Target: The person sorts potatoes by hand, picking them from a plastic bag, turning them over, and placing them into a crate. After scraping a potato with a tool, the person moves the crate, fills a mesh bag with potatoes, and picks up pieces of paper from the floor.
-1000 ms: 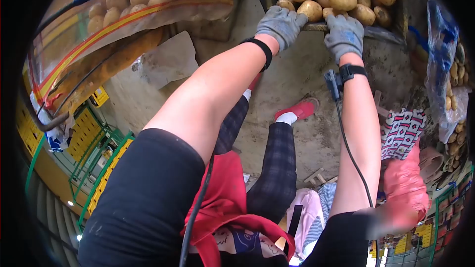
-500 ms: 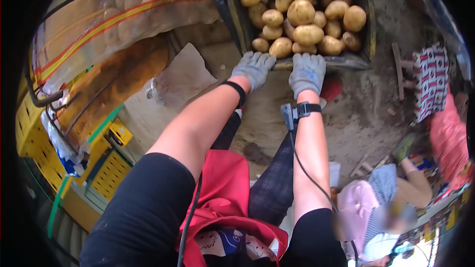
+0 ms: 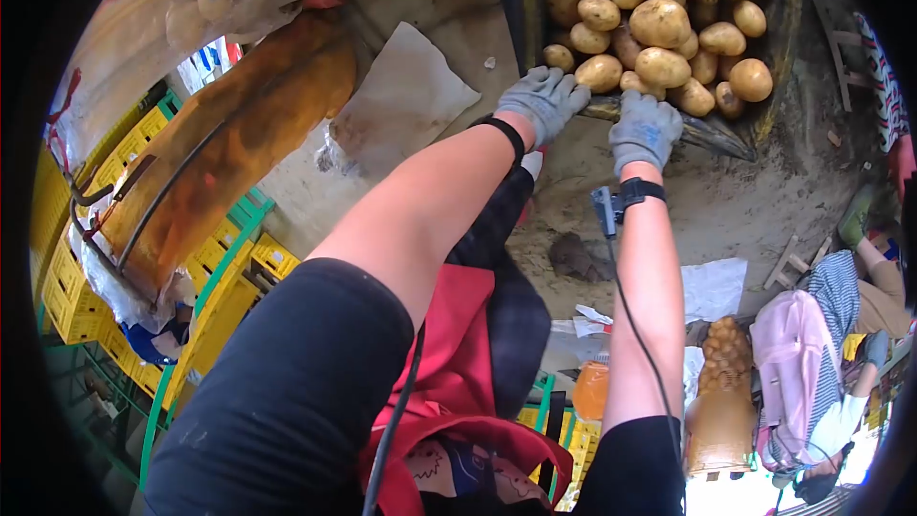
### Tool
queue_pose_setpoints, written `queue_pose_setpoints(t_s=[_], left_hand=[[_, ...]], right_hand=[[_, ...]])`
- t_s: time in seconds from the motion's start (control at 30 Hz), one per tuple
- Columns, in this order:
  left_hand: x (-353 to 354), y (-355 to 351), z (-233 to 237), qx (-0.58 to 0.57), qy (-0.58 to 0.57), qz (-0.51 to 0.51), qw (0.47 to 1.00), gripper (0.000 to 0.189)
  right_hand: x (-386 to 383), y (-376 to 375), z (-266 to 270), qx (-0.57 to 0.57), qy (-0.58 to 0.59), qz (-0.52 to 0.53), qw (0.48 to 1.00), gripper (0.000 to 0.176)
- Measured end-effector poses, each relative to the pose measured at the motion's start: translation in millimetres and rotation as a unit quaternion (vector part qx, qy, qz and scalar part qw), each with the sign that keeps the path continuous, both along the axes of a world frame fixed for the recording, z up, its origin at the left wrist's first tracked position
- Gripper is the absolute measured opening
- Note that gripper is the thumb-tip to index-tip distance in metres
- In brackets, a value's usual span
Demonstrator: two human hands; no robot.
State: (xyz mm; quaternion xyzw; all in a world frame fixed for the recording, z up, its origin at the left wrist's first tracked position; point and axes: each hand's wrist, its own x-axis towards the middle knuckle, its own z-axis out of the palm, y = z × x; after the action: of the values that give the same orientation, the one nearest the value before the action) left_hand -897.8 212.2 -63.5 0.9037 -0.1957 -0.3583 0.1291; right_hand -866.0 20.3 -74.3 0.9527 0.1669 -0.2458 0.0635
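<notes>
A dark, worn crate [image 3: 721,139] full of potatoes [image 3: 659,23] lies at the top of the head view. My left hand [image 3: 544,102], in a grey work glove, has its fingers hooked over the crate's near rim by the left corner. Further right along that rim, my right hand [image 3: 646,130], gloved too, grips with curled fingers. Both fingertips are partly hidden behind the edge, close to the nearest potatoes. A dark strap with a small device [image 3: 621,203] sits on my right wrist.
Left stand yellow crates [image 3: 72,296] and a green metal frame [image 3: 153,420]. A pale sheet [image 3: 411,86] lies on the dirty floor. At lower right are another person in a pink garment [image 3: 793,363], a netted sack [image 3: 723,401] and a small wooden stool [image 3: 791,263].
The view has shifted, so the potato crate and both hands appear farther right. The crate looks slightly turned and nearer to me over the floor. Both hands have kept hold of its rim.
</notes>
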Motion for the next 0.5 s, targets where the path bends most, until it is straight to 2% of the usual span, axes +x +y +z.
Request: queue_pose_setpoints(t_s=[0.13,0.2,0.3,0.4,0.5], left_hand=[[-7,2,-6,-0.009,-0.036,-0.007,0.999,0.032],[-20,6,-17,-0.05,-0.147,0.007,0.988,0.031],[-13,4,-8,0.006,-0.109,-0.038,0.993,0.032],[-16,5,-15,-0.003,-0.136,-0.046,0.99,0.033],[-11,7,-21,-0.002,-0.134,-0.063,0.989,0.033]], right_hand=[[-4,-2,0,0.01,-0.031,0.022,0.999,0.015],[-8,-4,-3,0.013,-0.043,0.021,0.999,0.018],[-10,-4,-9,0.002,-0.041,0.015,0.999,0.024],[-9,-3,-10,-0.02,-0.046,0.016,0.999,0.035],[-15,-5,-10,0.007,-0.081,-0.001,0.997,0.037]])
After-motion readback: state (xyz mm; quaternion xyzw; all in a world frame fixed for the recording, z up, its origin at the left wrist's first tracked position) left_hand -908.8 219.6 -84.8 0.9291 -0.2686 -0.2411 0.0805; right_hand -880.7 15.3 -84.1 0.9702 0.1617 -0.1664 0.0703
